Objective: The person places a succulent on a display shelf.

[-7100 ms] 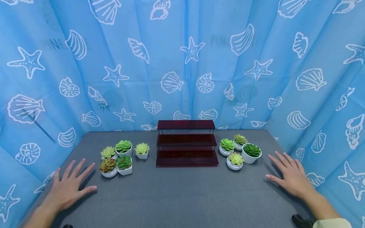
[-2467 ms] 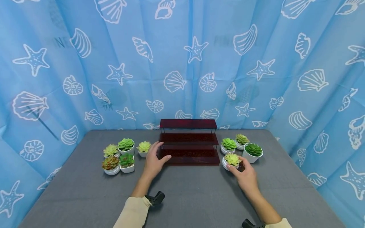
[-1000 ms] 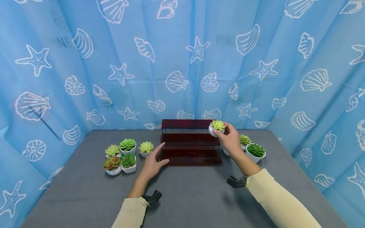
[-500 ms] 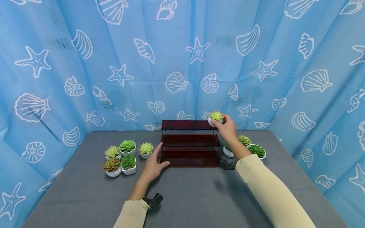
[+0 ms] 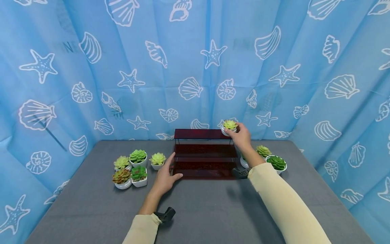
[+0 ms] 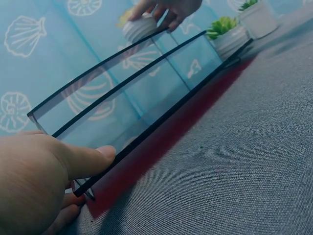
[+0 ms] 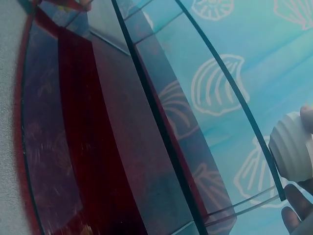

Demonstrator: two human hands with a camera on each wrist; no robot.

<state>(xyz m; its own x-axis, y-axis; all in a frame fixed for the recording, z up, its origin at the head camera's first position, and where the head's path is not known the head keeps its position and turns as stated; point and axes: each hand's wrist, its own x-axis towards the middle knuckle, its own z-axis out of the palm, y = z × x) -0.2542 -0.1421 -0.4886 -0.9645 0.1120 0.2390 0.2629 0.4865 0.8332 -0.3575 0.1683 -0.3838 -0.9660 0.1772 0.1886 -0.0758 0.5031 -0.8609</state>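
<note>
Pinches round white pot [image 5: 224, 131] of yellow-green succulent [image 5: 229, 124] in right hand [image 5: 241, 138] — right of frame centre, at top of translucent dark-red three-tier shelf [image 5: 202, 149]. Touches its left end with left hand [image 5: 165, 177] — unclenched.

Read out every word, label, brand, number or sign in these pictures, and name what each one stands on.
"INE": faint, on the blue curtain, upper left; the letter before it is blurred.
"PIN": fainter, on the same curtain, right of its middle; anything after it is too faint to read.
No writing can be made out on the held pot or the tiered shelf.
</note>
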